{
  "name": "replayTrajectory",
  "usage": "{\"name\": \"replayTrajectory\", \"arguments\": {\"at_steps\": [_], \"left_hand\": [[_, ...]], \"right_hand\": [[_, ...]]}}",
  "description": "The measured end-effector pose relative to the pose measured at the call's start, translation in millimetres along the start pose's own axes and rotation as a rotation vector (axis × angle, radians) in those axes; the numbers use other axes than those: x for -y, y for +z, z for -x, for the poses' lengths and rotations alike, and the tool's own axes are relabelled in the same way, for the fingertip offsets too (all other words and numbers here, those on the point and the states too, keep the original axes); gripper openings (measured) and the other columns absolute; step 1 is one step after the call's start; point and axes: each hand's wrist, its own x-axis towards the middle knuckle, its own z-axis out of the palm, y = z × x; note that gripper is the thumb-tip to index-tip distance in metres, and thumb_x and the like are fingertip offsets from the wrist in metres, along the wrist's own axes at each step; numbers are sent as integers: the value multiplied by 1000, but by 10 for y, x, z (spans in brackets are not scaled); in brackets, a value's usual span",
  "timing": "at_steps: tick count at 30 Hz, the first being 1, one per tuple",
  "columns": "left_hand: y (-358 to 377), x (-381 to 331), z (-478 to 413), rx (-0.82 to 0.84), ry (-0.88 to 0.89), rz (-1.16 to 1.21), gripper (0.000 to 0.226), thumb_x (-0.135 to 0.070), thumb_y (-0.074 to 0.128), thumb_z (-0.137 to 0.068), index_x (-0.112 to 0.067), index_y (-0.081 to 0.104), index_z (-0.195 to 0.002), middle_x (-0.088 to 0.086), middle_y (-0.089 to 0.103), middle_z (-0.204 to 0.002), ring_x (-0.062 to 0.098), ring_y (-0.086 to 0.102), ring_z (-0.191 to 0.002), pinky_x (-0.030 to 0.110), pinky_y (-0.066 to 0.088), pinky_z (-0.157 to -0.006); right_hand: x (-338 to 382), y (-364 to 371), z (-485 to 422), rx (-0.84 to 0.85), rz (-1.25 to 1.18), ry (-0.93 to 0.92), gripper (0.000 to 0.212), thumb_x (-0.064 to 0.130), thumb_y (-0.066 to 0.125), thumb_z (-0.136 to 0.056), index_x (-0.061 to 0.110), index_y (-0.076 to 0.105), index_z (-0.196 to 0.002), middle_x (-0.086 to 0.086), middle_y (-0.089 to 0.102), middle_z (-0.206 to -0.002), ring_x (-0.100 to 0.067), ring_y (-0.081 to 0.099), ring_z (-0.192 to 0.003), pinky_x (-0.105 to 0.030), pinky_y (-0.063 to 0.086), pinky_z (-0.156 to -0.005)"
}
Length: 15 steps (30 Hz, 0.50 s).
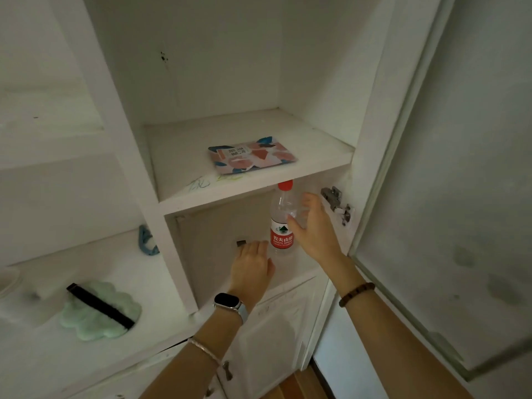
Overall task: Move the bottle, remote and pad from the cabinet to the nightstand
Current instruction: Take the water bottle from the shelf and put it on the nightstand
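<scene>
Bottle (280, 208), red cap (285, 185), label (282, 239) reading Nongfu Spring

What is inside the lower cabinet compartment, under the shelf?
An upright clear plastic bottle with red cap and the end of a small dark object; the left hand covers the rest.

On my feed the only text I can read with confidence is on the bottle (282, 223): its red label (282, 239) carries white Chinese characters, 农夫山泉, with "NONGFU SPRING" in small capitals under them. The pad (252, 155) bears a few printed characters, upside down to me and too blurred to read. Green and blue scribble (201, 182) marks the shelf (178, 156) front; I cannot read it.
</scene>
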Motion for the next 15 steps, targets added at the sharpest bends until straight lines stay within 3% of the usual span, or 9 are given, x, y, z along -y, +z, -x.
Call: {"name": "replayTrajectory", "arguments": {"at_steps": [5,10,15], "left_hand": [[267,-3,-148,78,-8,54,52,-25,51,-91,-9,36,-139,9,50,-134,23,46,-124,35,28,-111],[407,25,-172,99,-48,171,69,-24,57,-88,-11,21,-146,7,48,-138,20,46,-126,37,32,-111],[461,37,-188,100,-48,213,76,-23,59,-85,-11,16,-147,9,47,-139,22,46,-125,40,36,-108]], "right_hand": [[-72,112,-336,39,-74,9,62,40,66,-87,14,38,-136,-6,53,-132,-19,55,-117,-35,50,-94],[-74,219,-459,71,-76,-65,40,35,64,-90,12,51,-119,-4,61,-115,-19,59,-104,-25,45,-81],[-53,258,-493,76,-84,-58,40,34,67,-87,11,51,-116,-4,60,-107,-16,57,-95,-22,42,-76]]}}
